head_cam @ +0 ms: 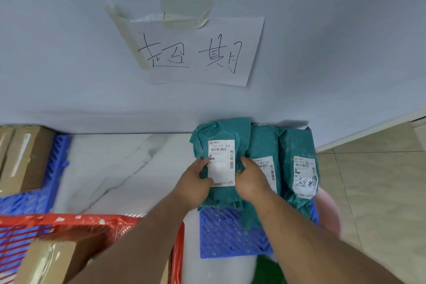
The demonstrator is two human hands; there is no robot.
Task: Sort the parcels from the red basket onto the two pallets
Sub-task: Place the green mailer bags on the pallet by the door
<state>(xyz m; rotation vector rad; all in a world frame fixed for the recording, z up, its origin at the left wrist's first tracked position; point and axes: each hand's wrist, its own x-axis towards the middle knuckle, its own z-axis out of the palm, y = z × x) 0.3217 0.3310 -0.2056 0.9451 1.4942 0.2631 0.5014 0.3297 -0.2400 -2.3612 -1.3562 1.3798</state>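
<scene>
Both hands — left hand (pixel 196 180), right hand (pixel 250 180) — curl their fingers round the teal plastic mailer parcel (pixel 221 145), centre-right of frame, on the blue plastic lattice pallet (pixel 230 235) — best set flush beside its teal neighbours, label up, before letting go.
</scene>
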